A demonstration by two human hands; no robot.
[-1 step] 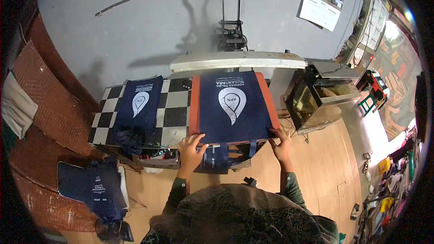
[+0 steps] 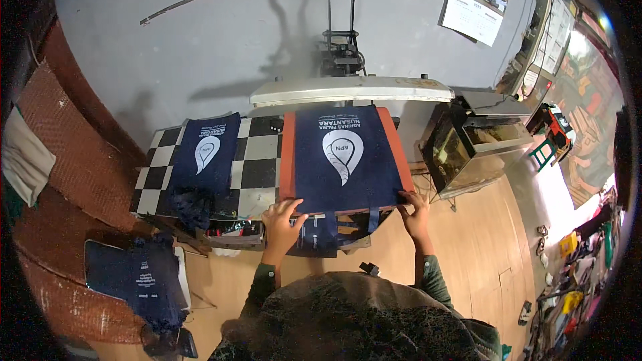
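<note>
The scene is dim and cool in the middle, with a strong fisheye vignette: all four corners are black, and straight edges bend toward the rim. The brightest light comes from the right, where a window (image 2: 576, 43) is blown out and a pale patch falls on the floor (image 2: 558, 207). On the grey wall (image 2: 200, 60) the press (image 2: 351, 90) throws soft, doubled shadows up and to the left. The navy bag (image 2: 344, 160) is fairly sharp at centre, its white print clear. The right edge turns blurred and smeared, and the head at the bottom is out of focus.
</note>
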